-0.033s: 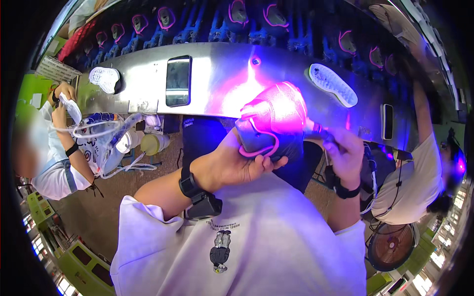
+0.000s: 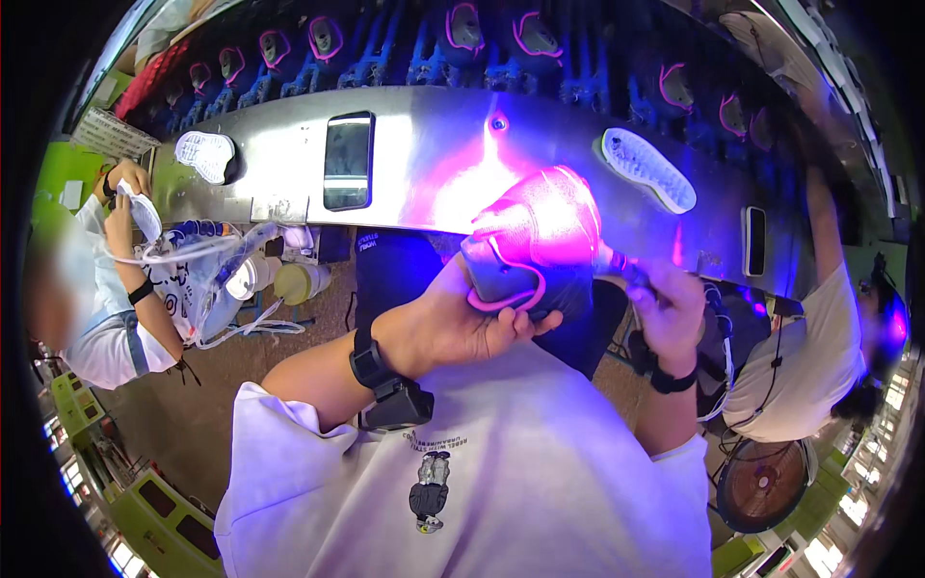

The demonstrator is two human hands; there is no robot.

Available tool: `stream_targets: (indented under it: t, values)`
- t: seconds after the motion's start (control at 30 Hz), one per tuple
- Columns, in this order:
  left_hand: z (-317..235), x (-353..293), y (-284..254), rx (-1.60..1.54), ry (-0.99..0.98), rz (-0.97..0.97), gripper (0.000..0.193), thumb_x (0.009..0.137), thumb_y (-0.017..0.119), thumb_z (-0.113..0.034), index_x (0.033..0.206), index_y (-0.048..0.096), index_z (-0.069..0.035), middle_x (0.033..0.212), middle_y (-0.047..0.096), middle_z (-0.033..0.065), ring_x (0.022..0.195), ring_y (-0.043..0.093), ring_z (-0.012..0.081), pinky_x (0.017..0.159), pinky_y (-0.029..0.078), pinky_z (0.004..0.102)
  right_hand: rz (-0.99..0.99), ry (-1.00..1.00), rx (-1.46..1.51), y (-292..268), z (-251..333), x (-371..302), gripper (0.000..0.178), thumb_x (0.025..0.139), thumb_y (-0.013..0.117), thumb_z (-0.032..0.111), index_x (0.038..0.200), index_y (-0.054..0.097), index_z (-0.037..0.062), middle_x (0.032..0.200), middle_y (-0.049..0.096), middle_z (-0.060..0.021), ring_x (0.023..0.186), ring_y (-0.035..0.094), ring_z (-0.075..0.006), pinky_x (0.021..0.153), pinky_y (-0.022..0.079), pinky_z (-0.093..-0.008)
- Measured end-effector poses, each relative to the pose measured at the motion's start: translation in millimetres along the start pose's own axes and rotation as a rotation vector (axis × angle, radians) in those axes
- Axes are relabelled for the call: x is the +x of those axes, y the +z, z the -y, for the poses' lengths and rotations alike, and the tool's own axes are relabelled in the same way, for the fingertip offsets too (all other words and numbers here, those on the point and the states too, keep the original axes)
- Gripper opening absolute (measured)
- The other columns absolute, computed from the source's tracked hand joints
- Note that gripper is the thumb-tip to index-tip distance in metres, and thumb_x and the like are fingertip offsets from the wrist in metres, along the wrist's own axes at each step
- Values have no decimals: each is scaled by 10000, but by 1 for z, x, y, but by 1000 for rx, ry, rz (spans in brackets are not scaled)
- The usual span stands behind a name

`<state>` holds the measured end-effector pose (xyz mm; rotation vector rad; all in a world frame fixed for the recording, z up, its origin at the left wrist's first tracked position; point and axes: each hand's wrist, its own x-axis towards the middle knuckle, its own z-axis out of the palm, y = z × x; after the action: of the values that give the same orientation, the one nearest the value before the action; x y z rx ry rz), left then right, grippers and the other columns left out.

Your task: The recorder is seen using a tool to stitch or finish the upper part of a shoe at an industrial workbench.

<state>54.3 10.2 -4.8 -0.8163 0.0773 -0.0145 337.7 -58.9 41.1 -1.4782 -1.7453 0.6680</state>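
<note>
My left hand cradles a shoe upper on a last from below, its fingers curled along the near side. Bright pink-violet light washes over the upper, and a pink cord loops across its dark underside. In my right hand is a slim-handled brush, pinched in closed fingers. The brush tip meets or nearly meets the upper's right edge; glare hides the exact contact. Beyond them, a white shoe sole lies hollow side up on the metal bench.
Another white sole and a phone lie on the bench to the left; a second phone is at right. Behind runs a rack of corded uppers. People work on both sides, the left one holding a sole. A fan stands lower right.
The upper has shifted very slightly right and down. My right hand and the brush have moved a little as well, while my left hand still supports the upper.
</note>
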Motion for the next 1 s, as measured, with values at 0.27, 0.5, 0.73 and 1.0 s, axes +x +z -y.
stream_targets:
  t: [0.27, 0.5, 0.73, 1.0]
  values:
    - [-10, 30, 43, 954, 480, -154, 535, 1012, 520, -286, 1468, 390, -38, 1374, 559, 177, 1248, 580, 272, 1014, 514, 481, -78, 476, 31, 0, -33, -9, 343, 864, 747, 71, 1189, 683, -20, 877, 709, -83, 782, 633, -124, 761, 504, -265]
    - [-48, 20, 106, 1572, 772, -119, 742, 827, 745, -90, 1472, 386, -16, 1315, 596, 117, 1215, 599, 237, 1072, 457, 390, -127, 188, -5, 25, -24, -10, 314, 853, 759, 91, 1141, 698, -19, 969, 745, -146, 864, 705, -189, 812, 528, -310]
    - [-173, -37, 207, 2126, 1470, -1424, 1048, 704, 847, -499, 1453, 382, 67, 1230, 655, 206, 1118, 664, 307, 947, 532, 371, -225, 666, 319, 4, -57, -40, 392, 943, 647, 77, 1325, 582, 17, 921, 682, -38, 598, 487, -31, 494, 361, -187]
    - [-346, -112, 270, 2288, 1407, -2067, 581, 771, 722, -480, 1188, 698, -77, 1182, 704, 167, 1081, 691, 320, 904, 561, 409, -369, 664, 259, 9, -82, -42, 416, 958, 601, 58, 1370, 554, 27, 917, 659, -19, 584, 489, -32, 472, 362, -189]
